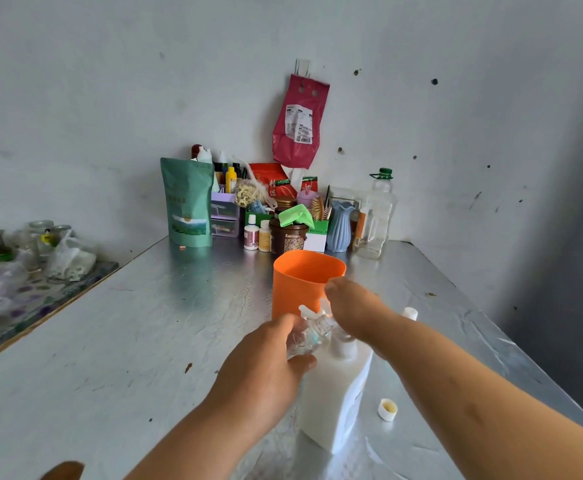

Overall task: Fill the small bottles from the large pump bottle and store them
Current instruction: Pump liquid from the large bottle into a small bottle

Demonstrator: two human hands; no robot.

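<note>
On the metal bench [144, 323], the large pump bottle [335, 393] stands before an orange cup [300, 282]. Right hand [356, 310] presses its pump, fingers closed on nothing else; left hand [266, 362] grips a small clear bottle [309, 337] at the spout. Filling appears under way; a loose cap [387, 409] remains, storage outstanding.

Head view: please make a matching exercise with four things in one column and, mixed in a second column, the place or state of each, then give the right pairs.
Things:
1. small clear bottle
2. orange cup
3. loose white cap
4. red pouch

Places or states:
A. hangs from a hook on the wall
B. lies on the metal table, right of the large white pump bottle
C. held in the left hand, next to the pump
D. stands open and upright behind both hands

Pairs: 1-C, 2-D, 3-B, 4-A
</note>
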